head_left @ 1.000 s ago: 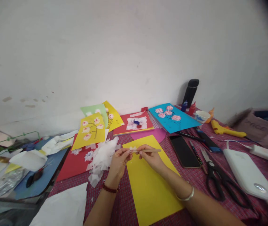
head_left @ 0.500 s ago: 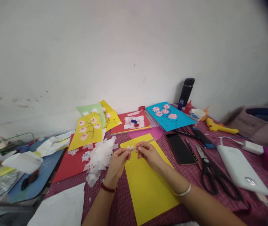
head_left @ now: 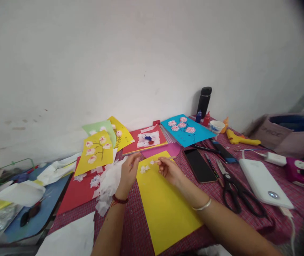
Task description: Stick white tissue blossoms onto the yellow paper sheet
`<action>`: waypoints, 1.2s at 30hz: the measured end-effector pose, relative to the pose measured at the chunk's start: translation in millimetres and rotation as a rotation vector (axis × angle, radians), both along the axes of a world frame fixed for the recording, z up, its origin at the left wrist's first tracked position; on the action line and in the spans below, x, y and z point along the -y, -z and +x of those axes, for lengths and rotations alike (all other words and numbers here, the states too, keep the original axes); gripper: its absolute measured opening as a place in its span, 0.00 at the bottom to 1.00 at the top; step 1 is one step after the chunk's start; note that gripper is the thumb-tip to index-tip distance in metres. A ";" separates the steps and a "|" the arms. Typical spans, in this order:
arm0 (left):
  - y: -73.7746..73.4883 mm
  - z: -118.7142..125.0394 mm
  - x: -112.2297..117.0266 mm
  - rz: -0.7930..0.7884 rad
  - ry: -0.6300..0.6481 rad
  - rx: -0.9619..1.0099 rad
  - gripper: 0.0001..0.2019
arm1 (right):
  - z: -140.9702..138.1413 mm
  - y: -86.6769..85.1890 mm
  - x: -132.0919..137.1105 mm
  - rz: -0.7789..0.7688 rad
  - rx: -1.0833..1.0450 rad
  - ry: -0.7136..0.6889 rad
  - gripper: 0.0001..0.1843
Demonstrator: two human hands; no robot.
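My right hand (head_left: 171, 171) pinches a thin pale stick (head_left: 164, 160) over the upper part of a yellow sheet (head_left: 169, 213). A small white tissue piece (head_left: 152, 162) is at the stick's left end. White tissue bits (head_left: 144, 169) lie on the sheet near its upper left corner. To the left of the sheet is my left hand (head_left: 129, 171), its fingers stretched and apart from the stick, with nothing seen in it. Beside it lies a loose pile of torn white tissue (head_left: 111, 182), partly covered by that hand.
Flower pictures on yellow card (head_left: 95, 151) and blue card (head_left: 186, 133) lie at the back. A paint-stained tissue (head_left: 148, 139) sits on red card. At right are a phone (head_left: 200, 165), scissors (head_left: 233, 188), a power bank (head_left: 265, 183) and a yellow glue gun (head_left: 241, 138). A black bottle (head_left: 204, 101) stands by the wall.
My left hand has come away from the stick's tip, moved left and opened. The right hand still holds the stick, and the white bits on the sheet are now uncovered. The view has shifted slightly.
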State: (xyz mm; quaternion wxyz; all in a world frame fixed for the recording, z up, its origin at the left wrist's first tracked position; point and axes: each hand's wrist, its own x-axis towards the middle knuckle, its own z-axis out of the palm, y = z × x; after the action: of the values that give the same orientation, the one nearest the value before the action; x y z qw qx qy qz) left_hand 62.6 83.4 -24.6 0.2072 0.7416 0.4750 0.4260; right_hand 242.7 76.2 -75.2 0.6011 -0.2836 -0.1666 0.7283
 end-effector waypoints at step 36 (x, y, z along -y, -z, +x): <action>63.9 -2.4 -50.9 -0.247 -0.169 -0.456 0.03 | -5.6 32.4 -34.1 0.239 0.881 0.181 0.09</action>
State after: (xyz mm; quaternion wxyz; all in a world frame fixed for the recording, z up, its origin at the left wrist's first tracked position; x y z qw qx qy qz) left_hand 60.2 134.3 -88.6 0.1475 0.7452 0.6180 0.2025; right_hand 237.1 110.3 -107.6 0.5627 -0.5082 -0.4633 0.4588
